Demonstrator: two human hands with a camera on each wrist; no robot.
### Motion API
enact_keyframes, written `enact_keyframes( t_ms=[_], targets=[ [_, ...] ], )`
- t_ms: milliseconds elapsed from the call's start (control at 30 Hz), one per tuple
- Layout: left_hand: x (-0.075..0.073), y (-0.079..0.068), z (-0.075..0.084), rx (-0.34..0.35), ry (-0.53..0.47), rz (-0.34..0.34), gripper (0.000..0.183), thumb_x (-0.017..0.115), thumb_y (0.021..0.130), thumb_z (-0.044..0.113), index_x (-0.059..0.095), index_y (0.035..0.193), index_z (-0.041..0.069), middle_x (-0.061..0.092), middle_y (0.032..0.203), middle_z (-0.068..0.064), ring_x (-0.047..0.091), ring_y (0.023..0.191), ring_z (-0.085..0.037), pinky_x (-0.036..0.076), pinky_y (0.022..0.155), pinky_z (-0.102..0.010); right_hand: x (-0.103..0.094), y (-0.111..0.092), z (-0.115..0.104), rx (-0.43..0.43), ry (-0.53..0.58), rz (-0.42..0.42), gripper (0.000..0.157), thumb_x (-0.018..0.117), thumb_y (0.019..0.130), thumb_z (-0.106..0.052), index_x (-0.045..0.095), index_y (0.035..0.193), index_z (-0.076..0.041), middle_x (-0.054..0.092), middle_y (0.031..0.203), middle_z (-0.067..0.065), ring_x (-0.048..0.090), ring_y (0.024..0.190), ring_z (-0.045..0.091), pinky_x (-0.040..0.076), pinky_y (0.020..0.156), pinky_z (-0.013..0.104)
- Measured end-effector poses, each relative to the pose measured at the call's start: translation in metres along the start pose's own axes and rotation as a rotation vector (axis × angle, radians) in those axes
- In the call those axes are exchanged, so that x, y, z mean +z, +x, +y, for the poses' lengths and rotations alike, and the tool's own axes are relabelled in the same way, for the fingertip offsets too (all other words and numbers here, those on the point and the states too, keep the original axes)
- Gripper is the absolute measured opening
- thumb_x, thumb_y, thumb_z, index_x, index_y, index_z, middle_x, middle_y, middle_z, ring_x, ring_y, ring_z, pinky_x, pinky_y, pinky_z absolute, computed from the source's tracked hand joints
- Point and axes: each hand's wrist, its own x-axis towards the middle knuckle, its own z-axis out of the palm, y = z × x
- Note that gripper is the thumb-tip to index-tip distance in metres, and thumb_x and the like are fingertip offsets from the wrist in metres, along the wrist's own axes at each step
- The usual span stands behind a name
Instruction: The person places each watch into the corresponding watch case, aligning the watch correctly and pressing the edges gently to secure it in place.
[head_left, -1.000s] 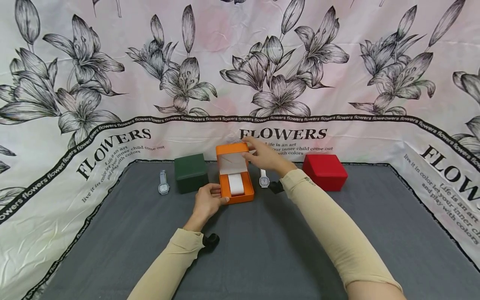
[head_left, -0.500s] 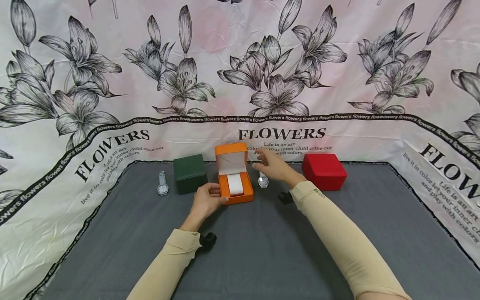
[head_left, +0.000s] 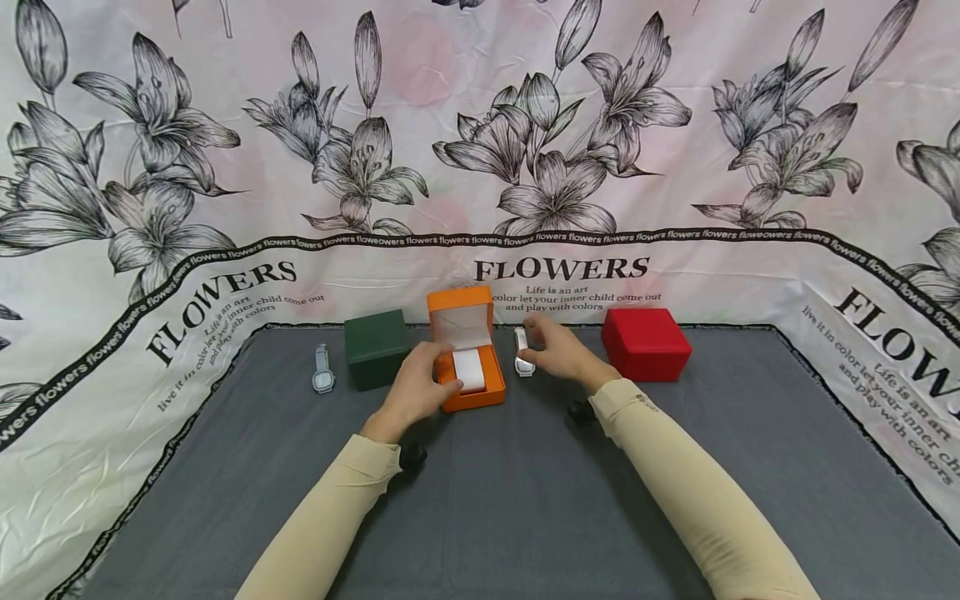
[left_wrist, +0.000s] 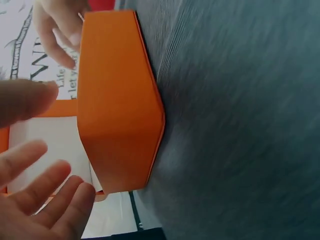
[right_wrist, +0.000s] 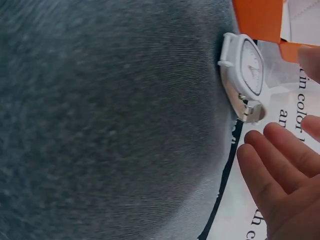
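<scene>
An orange watch box (head_left: 474, 400) stands with its lid up, a white cushion (head_left: 468, 371) inside it. My left hand (head_left: 415, 385) hovers over the box's left side, thumb and fingers spread apart. In the left wrist view nothing is between those fingers, and the box's orange side wall (left_wrist: 117, 90) fills the middle. Just right of the box lies a white watch (head_left: 523, 354). My right hand (head_left: 558, 350) is beside this watch, fingers parted. The right wrist view shows the white watch (right_wrist: 250, 67) standing on its strap, fingertips close but apart from it.
A dark green box (head_left: 377, 350) sits left of the orange one. Further left lies a pale-strapped watch (head_left: 322, 371). At the right stands a red box (head_left: 647, 346). A flower-printed cloth (head_left: 558, 271) rises behind the grey tabletop (head_left: 480, 500).
My right hand has left the orange lid and moved right and down to the white watch. The left hand has let go of the box's side and risen over it.
</scene>
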Motion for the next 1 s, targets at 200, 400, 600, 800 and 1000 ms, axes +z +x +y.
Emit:
enact_keyframes(
  t_ms=[200, 400, 600, 800, 1000],
  targets=[
    [-0.002, 0.016, -0.003, 0.058, 0.144, -0.142, 0.058, 0.076, 0.081, 0.022, 0.054, 0.132, 0.006, 0.054, 0.128, -0.01, 0.048, 0.113, -0.027, 0.041, 0.099, -0.042, 0.004, -0.002, 0.001, 0.009, -0.039, -0.019, 0.064, 0.069, 0.086, -0.026, 0.041, 0.14, -0.005, 0.062, 0.117, 0.018, 0.059, 0.106, 0.03, 0.046, 0.091, 0.046],
    [-0.002, 0.022, -0.004, 0.028, 0.206, -0.223, 0.06, 0.076, 0.081, 0.028, 0.054, 0.134, 0.009, 0.051, 0.133, -0.009, 0.045, 0.119, -0.03, 0.039, 0.1, -0.044, 0.008, -0.005, -0.001, 0.005, -0.041, -0.045, 0.06, 0.071, 0.086, -0.02, 0.042, 0.137, -0.004, 0.066, 0.11, 0.015, 0.063, 0.093, 0.025, 0.05, 0.082, 0.042],
    [0.002, 0.026, -0.004, 0.034, 0.231, -0.219, 0.062, 0.078, 0.079, 0.03, 0.055, 0.133, 0.009, 0.054, 0.132, -0.009, 0.044, 0.115, -0.029, 0.039, 0.097, -0.042, 0.011, -0.007, 0.0, 0.001, -0.054, -0.04, 0.058, 0.072, 0.085, -0.014, 0.045, 0.135, -0.004, 0.068, 0.104, 0.011, 0.062, 0.087, 0.021, 0.049, 0.079, 0.039],
    [0.006, 0.031, -0.003, 0.031, 0.263, -0.198, 0.068, 0.082, 0.074, 0.03, 0.055, 0.133, 0.011, 0.055, 0.13, -0.006, 0.045, 0.109, -0.027, 0.04, 0.094, -0.04, 0.013, -0.008, 0.001, -0.011, -0.075, -0.022, 0.052, 0.07, 0.085, -0.01, 0.049, 0.132, -0.005, 0.067, 0.102, 0.011, 0.06, 0.086, 0.022, 0.048, 0.08, 0.04],
    [0.007, 0.034, 0.001, 0.046, 0.284, -0.205, 0.068, 0.084, 0.072, 0.029, 0.055, 0.13, 0.009, 0.056, 0.126, -0.006, 0.046, 0.108, -0.028, 0.036, 0.098, -0.045, 0.014, -0.008, 0.001, -0.031, -0.086, -0.02, 0.051, 0.068, 0.086, -0.009, 0.049, 0.132, -0.006, 0.065, 0.1, 0.012, 0.059, 0.087, 0.025, 0.047, 0.081, 0.042]
  ],
)
